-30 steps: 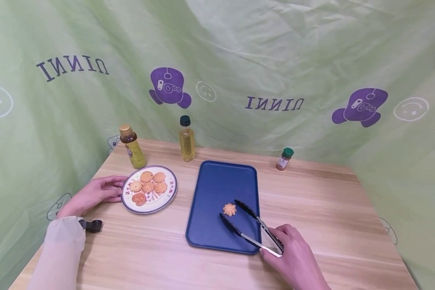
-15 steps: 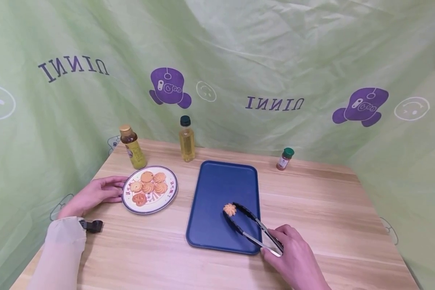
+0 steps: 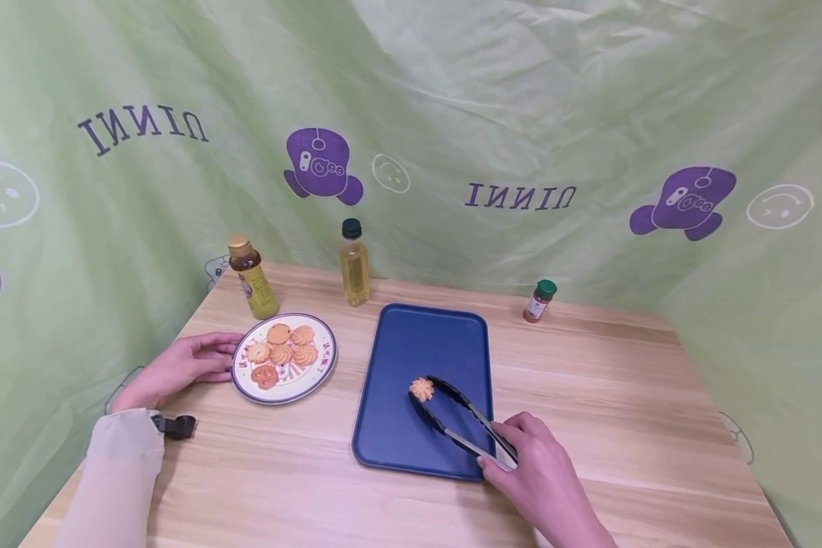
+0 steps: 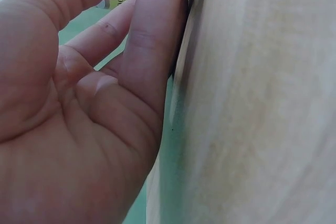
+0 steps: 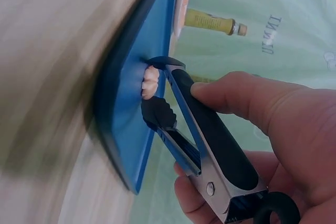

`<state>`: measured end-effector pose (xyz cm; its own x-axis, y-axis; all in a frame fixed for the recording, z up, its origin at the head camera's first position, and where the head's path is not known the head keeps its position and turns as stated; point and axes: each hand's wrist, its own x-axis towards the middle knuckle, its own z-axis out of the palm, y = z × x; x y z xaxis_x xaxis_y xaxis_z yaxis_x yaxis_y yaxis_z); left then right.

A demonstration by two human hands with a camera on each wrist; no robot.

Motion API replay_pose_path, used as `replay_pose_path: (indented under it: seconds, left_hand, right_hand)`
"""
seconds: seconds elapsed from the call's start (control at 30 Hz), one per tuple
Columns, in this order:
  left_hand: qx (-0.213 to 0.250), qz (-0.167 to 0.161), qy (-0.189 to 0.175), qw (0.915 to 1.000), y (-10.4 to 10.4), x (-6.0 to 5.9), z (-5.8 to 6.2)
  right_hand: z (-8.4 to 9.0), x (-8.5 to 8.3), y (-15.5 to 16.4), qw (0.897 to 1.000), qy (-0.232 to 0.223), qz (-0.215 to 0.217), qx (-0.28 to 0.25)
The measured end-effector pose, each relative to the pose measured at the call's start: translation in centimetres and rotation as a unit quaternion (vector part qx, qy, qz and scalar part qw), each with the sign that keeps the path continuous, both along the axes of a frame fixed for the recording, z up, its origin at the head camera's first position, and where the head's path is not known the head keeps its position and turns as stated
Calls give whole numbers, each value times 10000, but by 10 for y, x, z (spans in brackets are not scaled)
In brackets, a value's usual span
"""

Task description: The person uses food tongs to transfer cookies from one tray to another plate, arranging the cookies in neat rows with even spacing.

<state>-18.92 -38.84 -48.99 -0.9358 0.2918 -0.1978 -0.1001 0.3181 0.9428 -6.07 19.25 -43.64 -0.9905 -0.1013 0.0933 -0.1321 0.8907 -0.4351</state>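
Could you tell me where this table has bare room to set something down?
Free: the table right of the blue tray, and the near edge. Crowded: the back left, with the plate and two bottles.

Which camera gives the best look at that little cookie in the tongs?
The head view: the cookie shows whole between the tongs' tips over the blue tray. The right wrist view shows it edge-on, partly hidden. The left wrist view misses it.

The left hand (image 3: pixel 178 367) lies flat near the desk's left edge, fingers straight and relaxed, its sleeved forearm running back toward the near-left corner. The right hand (image 3: pixel 537 479) reaches in from the near edge, thumb on top and fingers curled beneath in a closed grip, the wrist angled toward the desk's middle.
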Motion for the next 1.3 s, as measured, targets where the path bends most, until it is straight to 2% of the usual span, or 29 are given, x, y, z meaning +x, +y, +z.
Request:
replay_pose_path:
  seconds: [0.2,0.43,0.67,0.83,1.07,1.3]
  left_hand:
    - [87,24,-56,9999,-1,0,-1]
    - [94,28,30,9999,-1,2,1]
    - [43,24,122,9999,1,4,4]
    - [-21,-11,136,9999,3,3,4]
    - [-66,27,6,10000,1,1,2]
    - [-12,7,-2,10000,1,1,2]
  right_hand:
    - [6,-11,-16,9999,-110,100,-16]
    - [16,-25,-38,9976,446,468,-256]
    - [22,-41,-74,9913,757,1004,-399]
    - [21,-49,-102,9853,858,1390,-509]
    - [13,-56,-140,9764,927,1909,-408]
    - [8,-56,-159,9707,1053,2156,-124]
